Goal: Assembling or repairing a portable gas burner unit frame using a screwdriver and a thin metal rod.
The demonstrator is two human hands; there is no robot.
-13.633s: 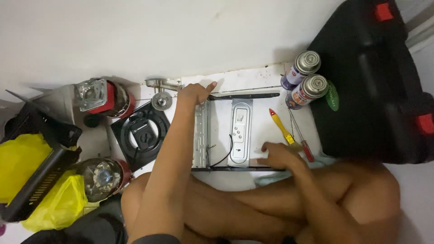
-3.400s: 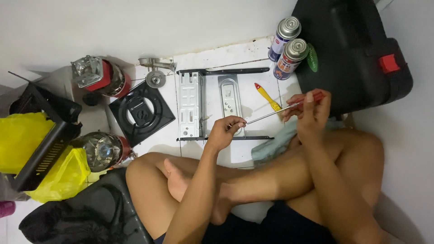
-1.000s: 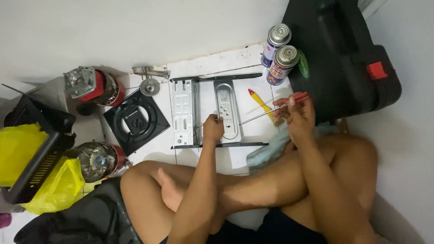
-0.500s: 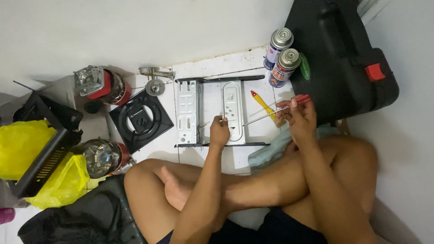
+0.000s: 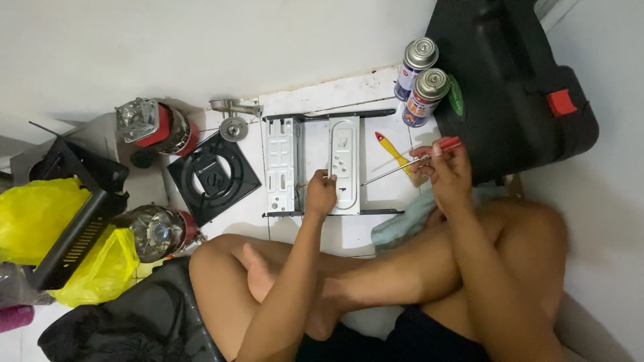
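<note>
Two labelled spray cans (image 5: 421, 84) stand beside the black case (image 5: 510, 87).

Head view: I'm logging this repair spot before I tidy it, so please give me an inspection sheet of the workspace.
Surface: white floor, scuffed near the wall.
Job's things: metal frame; silver plate; red-handled screwdriver.
Clutter: two spray cans; yellow screwdriver; black burner grate; two red-and-silver burners; yellow bags; cloth.
Hands: left hand rests on the plate; right hand holds the red-handled screwdriver.
Cables: nothing seen.
Surroundings: black case; white wall.
</note>
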